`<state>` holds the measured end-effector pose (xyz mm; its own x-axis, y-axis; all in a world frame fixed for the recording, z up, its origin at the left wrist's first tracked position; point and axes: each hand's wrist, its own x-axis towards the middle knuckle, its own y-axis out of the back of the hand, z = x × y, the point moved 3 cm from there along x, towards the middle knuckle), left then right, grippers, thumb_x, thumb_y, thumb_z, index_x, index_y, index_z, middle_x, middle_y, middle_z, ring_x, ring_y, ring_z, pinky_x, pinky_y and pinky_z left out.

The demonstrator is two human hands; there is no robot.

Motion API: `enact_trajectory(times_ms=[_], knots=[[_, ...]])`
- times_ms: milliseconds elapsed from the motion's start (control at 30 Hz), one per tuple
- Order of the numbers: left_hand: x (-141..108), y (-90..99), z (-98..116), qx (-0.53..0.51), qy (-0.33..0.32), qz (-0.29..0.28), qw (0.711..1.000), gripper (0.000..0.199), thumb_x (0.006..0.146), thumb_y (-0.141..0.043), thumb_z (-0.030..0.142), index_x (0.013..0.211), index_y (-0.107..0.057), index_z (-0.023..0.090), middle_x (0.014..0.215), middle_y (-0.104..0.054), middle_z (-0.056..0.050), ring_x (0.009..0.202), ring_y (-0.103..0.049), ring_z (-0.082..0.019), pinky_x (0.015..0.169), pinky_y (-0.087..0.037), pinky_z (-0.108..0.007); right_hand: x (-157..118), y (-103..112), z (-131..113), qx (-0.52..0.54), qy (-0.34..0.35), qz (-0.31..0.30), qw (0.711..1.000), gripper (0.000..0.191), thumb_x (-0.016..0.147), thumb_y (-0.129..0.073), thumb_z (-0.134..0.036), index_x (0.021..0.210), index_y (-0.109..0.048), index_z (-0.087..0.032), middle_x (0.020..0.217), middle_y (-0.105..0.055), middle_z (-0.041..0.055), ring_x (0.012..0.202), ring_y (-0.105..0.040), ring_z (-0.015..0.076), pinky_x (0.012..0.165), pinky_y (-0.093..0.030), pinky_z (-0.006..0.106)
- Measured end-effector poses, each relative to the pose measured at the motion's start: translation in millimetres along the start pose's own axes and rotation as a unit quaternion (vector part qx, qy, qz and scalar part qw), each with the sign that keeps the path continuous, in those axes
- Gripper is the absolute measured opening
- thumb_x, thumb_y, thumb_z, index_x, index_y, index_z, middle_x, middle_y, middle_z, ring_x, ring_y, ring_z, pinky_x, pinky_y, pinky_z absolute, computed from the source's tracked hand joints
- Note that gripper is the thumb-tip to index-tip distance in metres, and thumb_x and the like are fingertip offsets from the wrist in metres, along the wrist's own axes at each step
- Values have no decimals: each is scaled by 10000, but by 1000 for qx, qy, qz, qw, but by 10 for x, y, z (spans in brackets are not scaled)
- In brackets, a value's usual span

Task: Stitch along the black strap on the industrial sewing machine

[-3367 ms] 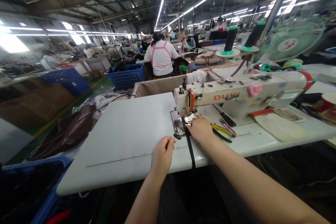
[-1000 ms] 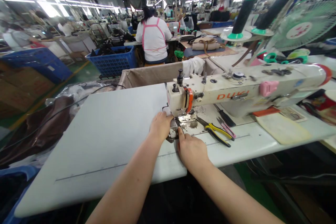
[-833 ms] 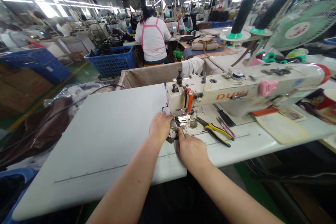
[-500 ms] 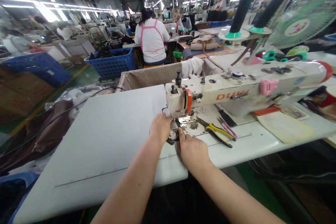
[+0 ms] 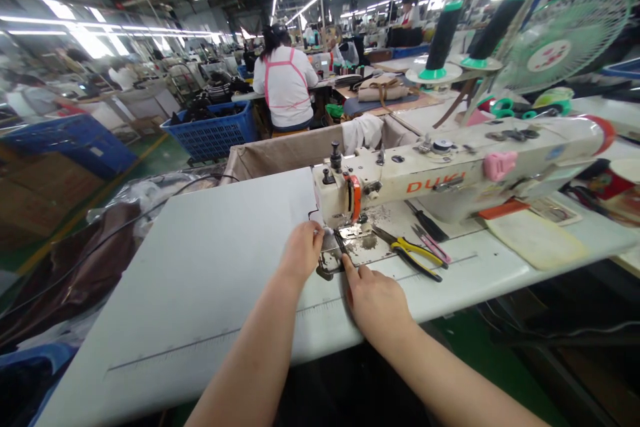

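Both bare hands are at the front end of a white sewing machine [image 5: 385, 180] lettered in orange. My left hand [image 5: 301, 250] is beside the metal needle plate, thumb and fingers pinched together; whatever is between them is too small to make out. A narrow dark strip [image 5: 340, 241] lies on the plate below the machine head. My right hand [image 5: 376, 293] has its index fingertip on the near end of this strip, with the other fingers curled under. Yellow-and-black pliers [image 5: 413, 253] lie to the right of the plate, beside pink-handled snips [image 5: 431, 245] and a black-handled tool [image 5: 431, 223].
The white table [image 5: 225, 267] has a printed ruler along its front. A fabric-lined bin [image 5: 280, 147] stands behind it. Thread cones [image 5: 443, 37] and a green fan [image 5: 555, 47] rise at right. A seated co-worker [image 5: 287, 83] faces away, near a blue crate [image 5: 213, 130].
My left hand has drawn slightly down and left from under the machine head, fingers now pinched. The right index finger stays at the strip, a little lower. The view has shifted slightly.
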<state>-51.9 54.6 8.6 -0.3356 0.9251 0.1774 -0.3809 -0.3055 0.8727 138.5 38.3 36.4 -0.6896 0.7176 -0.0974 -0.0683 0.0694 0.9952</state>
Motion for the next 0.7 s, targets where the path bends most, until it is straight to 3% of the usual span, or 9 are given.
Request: enact_trajectory(times_ms=[233,700], knots=[[-42,101,-112,-119,53,-58,990,105,925,-669,156,889,-757,201,839,-764,-17,782,-704,-180,759,-507,-281,-117,-3,30,7,1,-7,1000,594,993,-557,-115,1587,-531,-123,996,-781,162,842,-783,281,684,-604,366],[-33,114,-111,-73,37,-24,996,119,904,-719,177,863,-819,226,845,-731,-17,835,-684,-186,779,-492,-290,-94,-5,48,5,-8,-8,1000,603,1009,-538,-130,1611,-498,-142,996,-785,156,846,-787,286,680,-599,366]])
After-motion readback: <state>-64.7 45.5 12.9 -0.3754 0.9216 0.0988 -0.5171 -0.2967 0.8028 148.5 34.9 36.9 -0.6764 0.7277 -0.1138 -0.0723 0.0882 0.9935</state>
